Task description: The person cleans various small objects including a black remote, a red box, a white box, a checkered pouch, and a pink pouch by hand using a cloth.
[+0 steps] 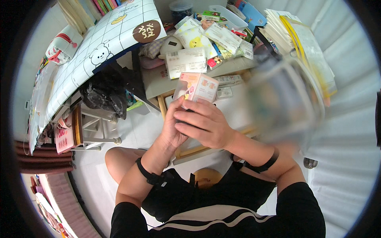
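My left hand point(172, 128) and my right hand point(205, 123) meet in front of me, over an open drawer point(235, 107). Between them is a small pink and white cardboard box point(205, 87) with printed pictures, tilted, its top showing beyond my fingertips. Something dark shows between my palms below the box; what it is cannot be told. Just beyond the box, a white packet with a barcode point(186, 63) lies on the cabinet top. Small white packages point(224, 92) lie in the drawer behind the box.
White and yellow tissue packets point(195, 41) pile up on the cabinet. A blurred clear plastic container point(279, 98) stands out at the right, near my right forearm. A desk with a grid-patterned cover point(119, 38), a black plastic bag point(104, 92) and a stool point(95, 125) are on the left.
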{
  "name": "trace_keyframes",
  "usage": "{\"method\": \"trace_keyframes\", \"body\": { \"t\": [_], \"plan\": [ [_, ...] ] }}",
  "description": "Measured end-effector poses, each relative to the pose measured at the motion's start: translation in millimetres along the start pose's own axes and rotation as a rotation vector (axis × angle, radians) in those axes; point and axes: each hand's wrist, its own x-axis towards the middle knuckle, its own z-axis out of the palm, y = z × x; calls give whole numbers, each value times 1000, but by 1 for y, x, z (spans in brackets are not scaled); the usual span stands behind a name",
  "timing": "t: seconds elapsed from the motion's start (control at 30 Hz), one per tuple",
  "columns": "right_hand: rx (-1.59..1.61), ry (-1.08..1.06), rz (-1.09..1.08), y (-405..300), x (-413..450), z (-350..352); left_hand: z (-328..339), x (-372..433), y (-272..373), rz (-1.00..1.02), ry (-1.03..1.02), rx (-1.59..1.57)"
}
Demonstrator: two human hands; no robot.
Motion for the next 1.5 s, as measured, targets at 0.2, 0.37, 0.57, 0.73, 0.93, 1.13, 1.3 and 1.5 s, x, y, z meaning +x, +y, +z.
{"method": "trace_keyframes", "body": {
  "t": [0.2, 0.37, 0.57, 0.73, 0.93, 1.13, 1.3, 1.5],
  "plan": [
    [-254, 23, 127, 17, 12, -22, 7, 3, -4, 47, -54, 25],
    [15, 293, 347, 24, 3, -12, 12, 4, -5, 81, 8, 28],
    [149, 378, 314, 14, -6, 2, 10, 4, -7, 18, -31, -56],
    [122, 384, 265, 11, -6, -3, 9, 4, -13, 135, 21, 324],
    [168, 113, 286, 1, 3, -5, -3, -4, -11, 140, -70, 607],
    [109, 49, 168, 8, 7, -6, 12, -5, -5, 70, 14, 280],
    [87, 183, 449, 20, 6, -9, 10, -1, -1, 47, -86, 174],
    [71, 10, 354, -2, 9, 4, 8, 0, -11, 56, 98, 291]
  ]
}}
